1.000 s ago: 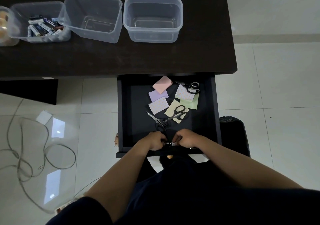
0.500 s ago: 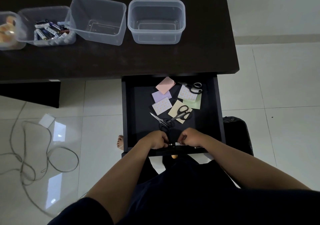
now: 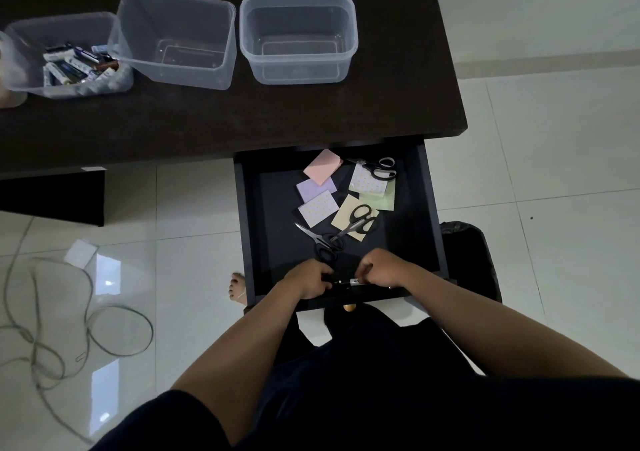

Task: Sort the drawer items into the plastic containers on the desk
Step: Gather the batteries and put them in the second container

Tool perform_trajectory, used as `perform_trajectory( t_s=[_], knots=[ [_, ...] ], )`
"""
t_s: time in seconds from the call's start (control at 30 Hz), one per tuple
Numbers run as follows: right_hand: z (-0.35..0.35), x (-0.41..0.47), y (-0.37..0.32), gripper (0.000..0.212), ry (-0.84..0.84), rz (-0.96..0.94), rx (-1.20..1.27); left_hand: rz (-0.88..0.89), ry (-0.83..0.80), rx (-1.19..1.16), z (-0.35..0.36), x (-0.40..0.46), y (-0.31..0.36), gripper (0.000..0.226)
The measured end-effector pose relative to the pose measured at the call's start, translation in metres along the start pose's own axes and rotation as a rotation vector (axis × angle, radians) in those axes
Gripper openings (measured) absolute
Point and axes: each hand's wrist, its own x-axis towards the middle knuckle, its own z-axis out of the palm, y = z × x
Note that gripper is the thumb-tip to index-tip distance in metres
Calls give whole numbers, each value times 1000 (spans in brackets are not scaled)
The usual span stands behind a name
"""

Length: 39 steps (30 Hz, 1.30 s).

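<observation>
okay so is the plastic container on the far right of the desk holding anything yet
No, the rightmost clear container shows only its bare bottom, while the sticky notes and scissors lie in the open drawer.

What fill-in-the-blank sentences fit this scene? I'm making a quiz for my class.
1. The number of scissors lying in the drawer is ____.
2. The container with batteries stands ____ of the two empty containers.
3. Both hands, left hand and right hand, are at the drawer's ____ edge.
4. The pink notepad partly covers the ____ one.

Missing: three; left; front; purple
</observation>
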Motion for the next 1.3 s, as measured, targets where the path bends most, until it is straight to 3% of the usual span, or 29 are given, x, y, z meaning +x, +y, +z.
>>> perform_trajectory(
  t_s=[0.13,0.4,0.67,0.83,1.07,1.3],
  knots=[
    [-1,-3,-1,31,1,-21,-15,0,-59,47,-2,1,6,29],
    [-1,-3,0,23,-10,-37,-2,-18,-57,138,-6,-2,6,30],
    [-2,-5,-4,27,-19,-45,24,-43,98,-57,-4,-18,-3,18],
    [-2,-11,-17,11,30,-106,86,-22,232,-221,-12,-40,-6,15],
    [5,-20,-93,13,141,-246,133,43,426,-252,-55,-85,-32,24],
    [36,-26,-207,8,268,-399,210,9,599,-295,-116,-157,-115,22]
  ],
)
